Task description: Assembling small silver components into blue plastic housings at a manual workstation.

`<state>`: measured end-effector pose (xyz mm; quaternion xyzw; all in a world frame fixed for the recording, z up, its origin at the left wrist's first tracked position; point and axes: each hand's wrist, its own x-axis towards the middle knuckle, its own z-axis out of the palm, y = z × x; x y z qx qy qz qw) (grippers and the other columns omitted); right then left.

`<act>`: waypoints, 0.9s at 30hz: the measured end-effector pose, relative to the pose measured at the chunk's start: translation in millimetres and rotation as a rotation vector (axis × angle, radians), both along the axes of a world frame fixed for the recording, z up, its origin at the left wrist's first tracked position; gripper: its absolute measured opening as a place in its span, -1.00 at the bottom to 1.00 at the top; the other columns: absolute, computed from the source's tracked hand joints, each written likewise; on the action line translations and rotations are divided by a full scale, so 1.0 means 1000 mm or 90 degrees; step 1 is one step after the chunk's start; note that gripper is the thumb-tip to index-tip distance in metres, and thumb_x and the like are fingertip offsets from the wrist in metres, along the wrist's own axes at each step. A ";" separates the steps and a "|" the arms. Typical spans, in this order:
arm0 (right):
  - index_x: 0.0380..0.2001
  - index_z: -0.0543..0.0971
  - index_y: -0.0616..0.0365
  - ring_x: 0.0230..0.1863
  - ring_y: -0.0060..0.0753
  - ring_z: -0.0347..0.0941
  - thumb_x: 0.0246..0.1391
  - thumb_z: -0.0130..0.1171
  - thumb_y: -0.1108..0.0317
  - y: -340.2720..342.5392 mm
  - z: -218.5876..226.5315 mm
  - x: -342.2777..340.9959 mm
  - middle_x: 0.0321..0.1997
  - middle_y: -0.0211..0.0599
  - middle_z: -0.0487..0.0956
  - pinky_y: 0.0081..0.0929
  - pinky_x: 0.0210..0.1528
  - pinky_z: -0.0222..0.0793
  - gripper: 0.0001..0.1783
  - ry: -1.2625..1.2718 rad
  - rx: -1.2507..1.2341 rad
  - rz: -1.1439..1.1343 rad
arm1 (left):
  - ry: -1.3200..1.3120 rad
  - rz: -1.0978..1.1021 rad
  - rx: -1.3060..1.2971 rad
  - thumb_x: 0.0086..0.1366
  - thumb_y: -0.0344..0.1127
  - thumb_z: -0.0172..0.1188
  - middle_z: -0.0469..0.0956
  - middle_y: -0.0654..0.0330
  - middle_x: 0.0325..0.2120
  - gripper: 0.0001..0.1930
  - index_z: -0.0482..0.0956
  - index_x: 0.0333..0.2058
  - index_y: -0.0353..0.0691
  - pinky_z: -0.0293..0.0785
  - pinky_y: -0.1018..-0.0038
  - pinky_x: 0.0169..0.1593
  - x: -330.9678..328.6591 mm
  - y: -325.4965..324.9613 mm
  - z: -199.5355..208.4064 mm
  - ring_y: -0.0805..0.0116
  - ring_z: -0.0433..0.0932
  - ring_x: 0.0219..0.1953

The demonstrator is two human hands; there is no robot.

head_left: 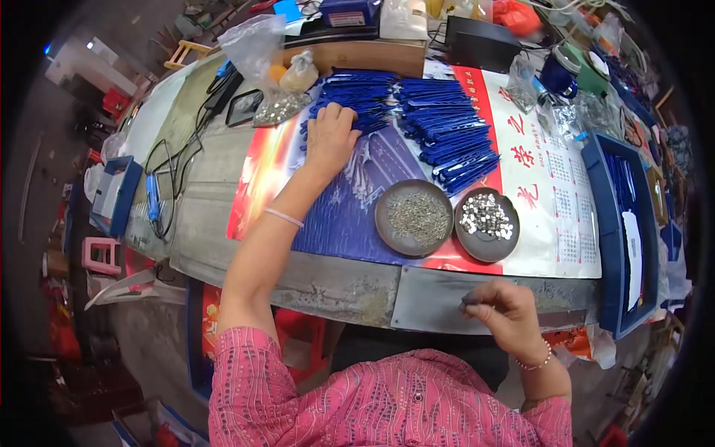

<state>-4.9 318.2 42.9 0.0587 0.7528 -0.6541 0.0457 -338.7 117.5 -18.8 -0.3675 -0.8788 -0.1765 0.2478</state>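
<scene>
My left hand (331, 140) reaches over the left stack of long thin blue pieces (365, 88). Its fingers curl down onto them, and the fingertips are hidden. To the right lies a second blue stack (447, 123). My right hand (508, 313) hovers over the table's front edge, thumb and fingers pinched. Something small and dark shows at the fingertips, too small to name. Between the hands stand two round dark dishes. The left dish (384, 237) contains many tiny metal pieces; the right dish (488, 252) has small shiny silver pieces.
A printed calendar sheet (551, 246) covers the tabletop under the stacks. A blue bin (612, 294) stands at the right edge. A clear bag (257, 56) of small metal parts sits at the back left, near a blue-handled corded tool (153, 197). A wooden board (357, 55) borders the back.
</scene>
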 end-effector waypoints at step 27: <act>-0.36 0.42 0.31 -0.32 -0.58 0.35 0.17 0.03 0.42 -0.018 -0.003 -0.019 -0.32 -0.31 0.45 -0.63 -0.25 0.32 -0.86 0.038 -0.135 0.005 | -0.328 -0.326 0.120 0.09 -0.52 0.19 0.47 0.05 -0.51 -0.73 0.50 -0.18 -0.31 0.44 0.35 -0.44 0.217 -0.034 0.058 0.10 0.50 -0.51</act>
